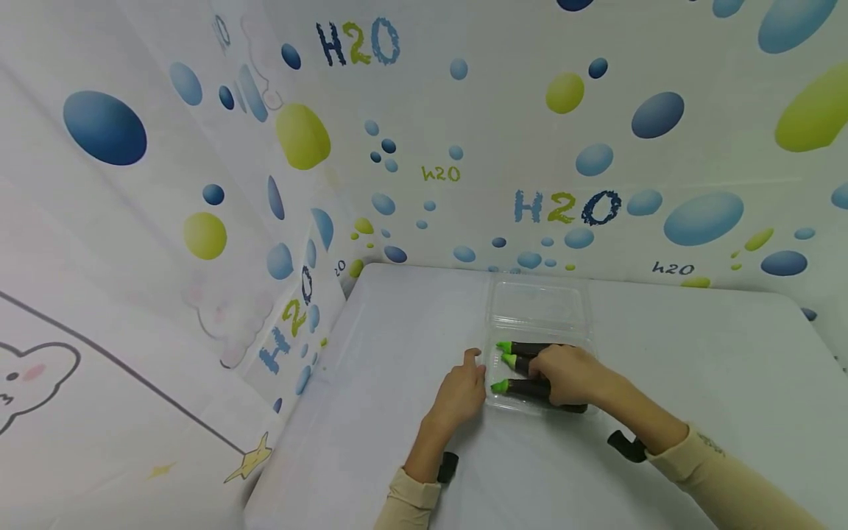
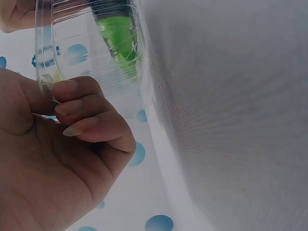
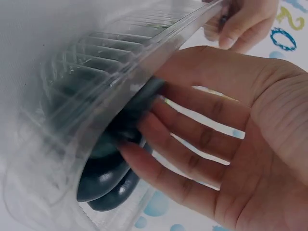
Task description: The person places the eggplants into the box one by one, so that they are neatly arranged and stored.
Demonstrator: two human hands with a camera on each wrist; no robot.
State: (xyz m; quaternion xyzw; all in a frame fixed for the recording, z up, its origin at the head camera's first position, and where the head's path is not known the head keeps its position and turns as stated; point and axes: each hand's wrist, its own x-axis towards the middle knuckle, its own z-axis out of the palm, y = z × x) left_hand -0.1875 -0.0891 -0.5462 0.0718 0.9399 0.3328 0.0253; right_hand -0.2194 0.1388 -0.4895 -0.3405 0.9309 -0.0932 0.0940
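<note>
A clear plastic clamshell box lies on the table with its lid folded back. Three dark eggplants with bright green stem ends lie in its base: a back one, a middle one and a front one. My left hand pinches the box's left rim between thumb and curled fingers, as the left wrist view shows. From the right, my right hand reaches over the box. Its long, spread fingers touch the eggplants with their tips; the thumb's tip is hidden.
The white-covered table extends to both sides of the box. Behind it stands a wall sheet printed with blue and green drops. Dark wrist cameras hang under both forearms.
</note>
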